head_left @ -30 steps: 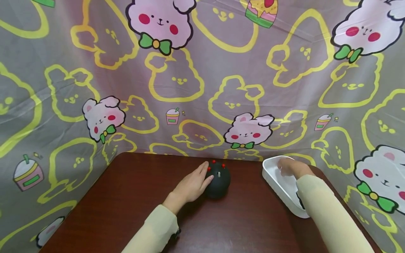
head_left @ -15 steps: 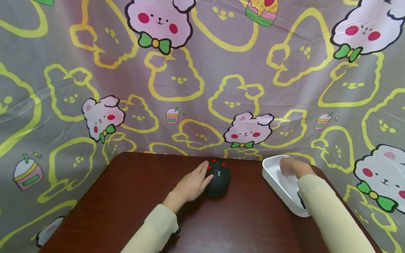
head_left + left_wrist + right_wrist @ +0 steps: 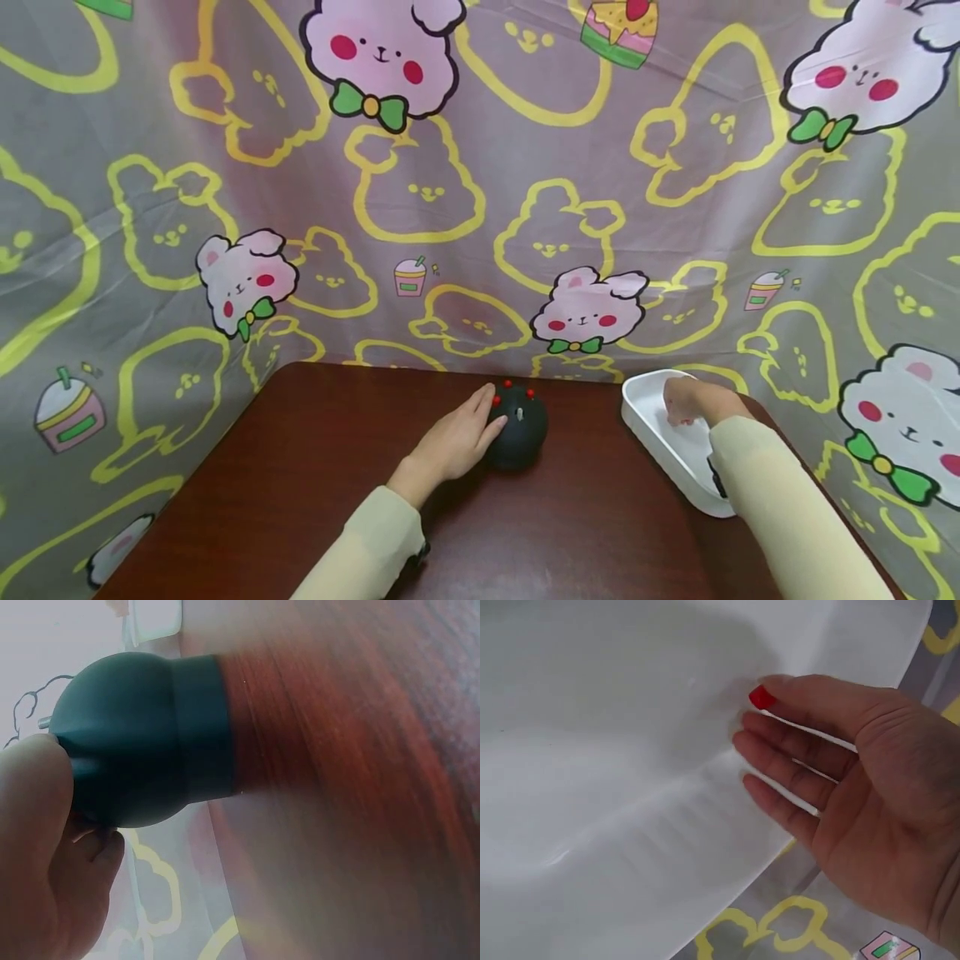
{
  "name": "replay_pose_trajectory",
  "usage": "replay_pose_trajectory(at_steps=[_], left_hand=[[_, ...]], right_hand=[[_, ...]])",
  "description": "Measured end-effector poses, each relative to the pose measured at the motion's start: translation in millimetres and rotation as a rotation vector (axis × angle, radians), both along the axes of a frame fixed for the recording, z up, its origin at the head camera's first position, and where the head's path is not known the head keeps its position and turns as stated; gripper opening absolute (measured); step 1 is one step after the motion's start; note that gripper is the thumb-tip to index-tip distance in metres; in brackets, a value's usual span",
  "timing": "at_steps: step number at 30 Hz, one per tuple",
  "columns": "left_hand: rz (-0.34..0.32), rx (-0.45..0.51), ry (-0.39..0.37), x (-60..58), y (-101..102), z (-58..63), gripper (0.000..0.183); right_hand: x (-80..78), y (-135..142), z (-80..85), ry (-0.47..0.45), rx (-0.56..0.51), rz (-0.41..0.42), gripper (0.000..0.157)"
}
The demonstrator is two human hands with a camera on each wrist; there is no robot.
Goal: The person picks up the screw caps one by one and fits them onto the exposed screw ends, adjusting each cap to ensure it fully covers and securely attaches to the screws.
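Observation:
A black ball-shaped body [image 3: 521, 442] stands on a short cylindrical base on the table. Several small red beads [image 3: 530, 392] and a short metal pin [image 3: 520, 412] show on its top. My left hand [image 3: 453, 439] holds its left side, thumb [image 3: 34, 784] in front and fingers around the far side. Over the white tray [image 3: 660, 454], my right hand [image 3: 688, 402] pinches a small red bead [image 3: 762, 697] between thumb and index finger. The other fingers are loosely bent. In the right wrist view, the tray's white inside [image 3: 592, 750] lies behind the fingertips.
The dark reddish-brown table [image 3: 315, 467] carries both the black body and the tray, which stands near its right edge. A patterned cloth [image 3: 450, 208] hangs behind and along the sides.
My right hand has shifted slightly right and turned inside the tray, and a red bead now shows at its fingertips. The left hand and the black body stay put.

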State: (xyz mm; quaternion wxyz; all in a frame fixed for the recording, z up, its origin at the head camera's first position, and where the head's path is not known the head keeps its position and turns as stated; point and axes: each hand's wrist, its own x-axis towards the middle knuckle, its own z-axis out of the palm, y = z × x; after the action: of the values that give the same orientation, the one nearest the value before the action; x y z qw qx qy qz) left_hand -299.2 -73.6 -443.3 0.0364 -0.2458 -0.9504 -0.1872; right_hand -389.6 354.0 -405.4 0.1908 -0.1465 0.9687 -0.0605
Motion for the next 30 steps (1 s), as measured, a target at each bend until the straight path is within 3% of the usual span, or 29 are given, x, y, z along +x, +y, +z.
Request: replay_pose_trajectory(at_steps=[6,14,24,30], left_hand=[[0.002,0.009,-0.001,1.5,0,1.1,0.075],[0.007,0.009,0.005,0.8,-1,-0.3,0.075],[0.007,0.002,0.004,2.0,1,-0.9,0.075],[0.004,0.004,0.017,1.6,1,0.0,0.075]], right_hand=[[-8.0,5,-1.3,0.067,-0.133,0.065,0.019],[-4.5,0,5.1,0.135,-0.271,0.135,0.013],[-1.0,-5,4.9,0.114,-0.364,0.058,0.009],[1.2,-4,8.4,0.130,-0.385,0.073,0.008]])
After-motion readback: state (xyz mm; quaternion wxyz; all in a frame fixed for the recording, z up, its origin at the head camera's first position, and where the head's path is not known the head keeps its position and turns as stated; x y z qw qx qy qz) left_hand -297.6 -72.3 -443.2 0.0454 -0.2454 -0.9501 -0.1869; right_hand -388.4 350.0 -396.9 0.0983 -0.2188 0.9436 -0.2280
